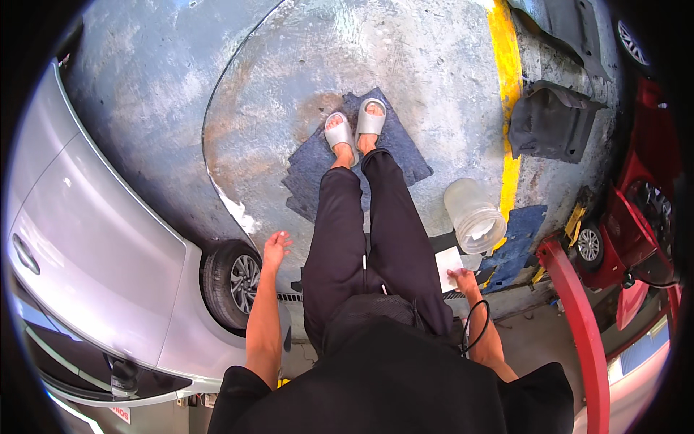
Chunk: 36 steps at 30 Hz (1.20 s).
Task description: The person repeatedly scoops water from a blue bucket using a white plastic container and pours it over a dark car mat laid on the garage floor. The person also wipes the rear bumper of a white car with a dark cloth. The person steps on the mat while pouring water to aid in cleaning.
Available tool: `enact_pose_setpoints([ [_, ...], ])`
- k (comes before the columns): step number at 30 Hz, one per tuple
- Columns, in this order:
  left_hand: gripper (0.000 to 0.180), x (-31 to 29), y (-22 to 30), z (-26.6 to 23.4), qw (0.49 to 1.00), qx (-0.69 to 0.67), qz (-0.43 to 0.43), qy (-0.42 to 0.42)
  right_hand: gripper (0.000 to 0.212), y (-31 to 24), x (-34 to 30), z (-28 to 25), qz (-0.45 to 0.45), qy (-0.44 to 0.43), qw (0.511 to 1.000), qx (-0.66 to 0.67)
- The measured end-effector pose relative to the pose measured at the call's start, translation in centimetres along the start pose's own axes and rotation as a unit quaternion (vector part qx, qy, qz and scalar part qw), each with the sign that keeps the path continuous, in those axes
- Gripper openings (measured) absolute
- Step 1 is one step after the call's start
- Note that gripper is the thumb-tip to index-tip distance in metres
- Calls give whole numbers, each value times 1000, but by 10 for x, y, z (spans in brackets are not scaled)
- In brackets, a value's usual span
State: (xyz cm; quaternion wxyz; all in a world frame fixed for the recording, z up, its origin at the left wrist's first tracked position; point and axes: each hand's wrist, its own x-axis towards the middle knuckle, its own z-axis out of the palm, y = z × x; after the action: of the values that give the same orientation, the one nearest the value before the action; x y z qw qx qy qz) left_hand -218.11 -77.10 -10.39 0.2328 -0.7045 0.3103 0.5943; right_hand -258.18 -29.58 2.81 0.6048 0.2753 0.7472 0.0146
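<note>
Blue-grey painted concrete floor (275, 72). Right hand (464, 279) pinches white, flat, square sheet (446, 262) at four o'clock. Left hand (275, 251), eight o'clock, empty, fingers loosely spread. Looks like carrying step; next move needs steady pinch, clear of cloudy plastic bucket (463, 204) at three o'clock.

White sheet (447, 259) partly hidden by right grip (464, 279), silver car (108, 246) cut off

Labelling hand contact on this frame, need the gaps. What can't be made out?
All in the head view:
- Right hand: any fingers under the white card, hidden by the card.
- Translucent bucket: white contents too indistinct to identify.
- Dark mat: partly covered by the slippers and trousers.
- Silver car: cut off by the picture's round edge.
</note>
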Motion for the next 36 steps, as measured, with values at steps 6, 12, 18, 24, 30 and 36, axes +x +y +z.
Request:
enact_pose_setpoints([
  [6, 47, -8, -11, -12, 1000, 17, -9, -2, 40, 8, -2, 7, -35, -14, 999, 31],
  [12, 46, -35, -19, 13, 1000, 0, -16, 2, 42, 13, -13, -21, -39, -14, 999, 19],
  [18, 45, -48, -26, 50, 1000, -10, -1, 8, 45, 12, 10, -63, -36, -8, 999, -27],
  [24, 46, -74, -24, 90, 1000, 4, -20, 12, 44, 24, 30, -94, -46, -39, 998, 1],
  [30, 48, -83, -4, 121, 999, 30, -20, 23, 42, 50, 56, -108, -49, -41, 997, 54],
  [36, 51, -86, -7, 142, 1000, 16, 12, 24, 43, 78, 78, -120, -25, -51, 998, 39],
])
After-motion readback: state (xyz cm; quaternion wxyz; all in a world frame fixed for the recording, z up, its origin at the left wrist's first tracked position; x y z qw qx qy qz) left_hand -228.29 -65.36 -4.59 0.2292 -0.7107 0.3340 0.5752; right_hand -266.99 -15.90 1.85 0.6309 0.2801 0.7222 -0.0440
